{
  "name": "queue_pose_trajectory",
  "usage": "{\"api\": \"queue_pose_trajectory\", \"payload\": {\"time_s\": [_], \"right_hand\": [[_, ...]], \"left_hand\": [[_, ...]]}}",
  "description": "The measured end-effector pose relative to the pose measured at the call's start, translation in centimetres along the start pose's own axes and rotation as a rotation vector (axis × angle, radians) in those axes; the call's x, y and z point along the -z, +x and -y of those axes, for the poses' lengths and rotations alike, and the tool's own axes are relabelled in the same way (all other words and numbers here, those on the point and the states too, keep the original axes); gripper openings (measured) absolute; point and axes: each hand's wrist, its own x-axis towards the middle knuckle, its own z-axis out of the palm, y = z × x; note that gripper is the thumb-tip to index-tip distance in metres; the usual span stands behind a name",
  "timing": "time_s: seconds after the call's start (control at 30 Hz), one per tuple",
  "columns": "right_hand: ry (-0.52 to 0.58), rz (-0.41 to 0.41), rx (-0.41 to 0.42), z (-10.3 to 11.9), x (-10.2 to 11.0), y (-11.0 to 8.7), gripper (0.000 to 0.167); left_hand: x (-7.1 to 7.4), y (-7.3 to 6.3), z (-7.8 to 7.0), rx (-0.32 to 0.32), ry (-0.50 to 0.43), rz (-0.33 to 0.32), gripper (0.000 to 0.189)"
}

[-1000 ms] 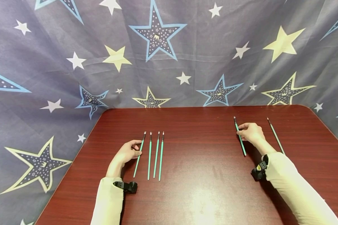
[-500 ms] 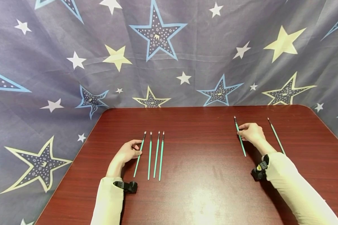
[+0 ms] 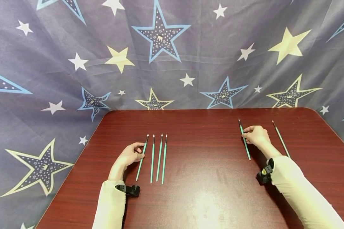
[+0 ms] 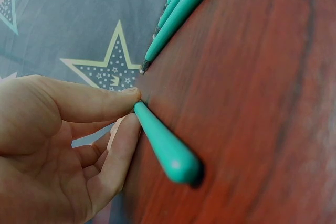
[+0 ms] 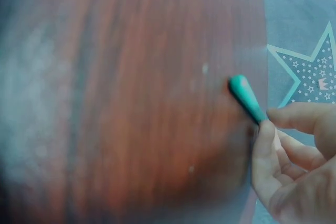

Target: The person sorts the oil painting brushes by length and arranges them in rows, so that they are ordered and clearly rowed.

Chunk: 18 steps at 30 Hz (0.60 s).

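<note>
At the left of the table, my left hand pinches a teal-handled paintbrush between thumb and fingers; its rounded handle end points toward the left wrist camera. Just right of it lie several similar paintbrushes side by side, tips pointing away from me. Over on the right, my right hand pinches another teal paintbrush by its handle, with the butt end showing in the right wrist view. To the right of that hand lies one more paintbrush, its lower end partly hidden behind the forearm.
The brushes lie on a reddish-brown wooden table with rounded far corners. Behind it and along its left hangs a grey cloth with a star pattern. A black wrist camera sits on the left sleeve, another camera on the right.
The paintbrush in my right hand has shifted very slightly toward me at its lower end. Everything else looks the same.
</note>
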Motion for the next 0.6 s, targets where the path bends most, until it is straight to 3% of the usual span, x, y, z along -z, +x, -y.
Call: {"api": "queue_pose_trajectory", "payload": {"time_s": [0.4, 0.6], "right_hand": [[0.017, -0.039, -0.006, 0.4, 0.1, -0.1, 0.029], [0.068, -0.01, 0.029, 1.4, -0.4, -0.5, 0.031]], "left_hand": [[0.0, 0.0, 0.0, 0.009, 0.007, 0.003, 0.051], [-0.1, -0.1, -0.1, 0.003, 0.005, 0.0, 0.051]]}}
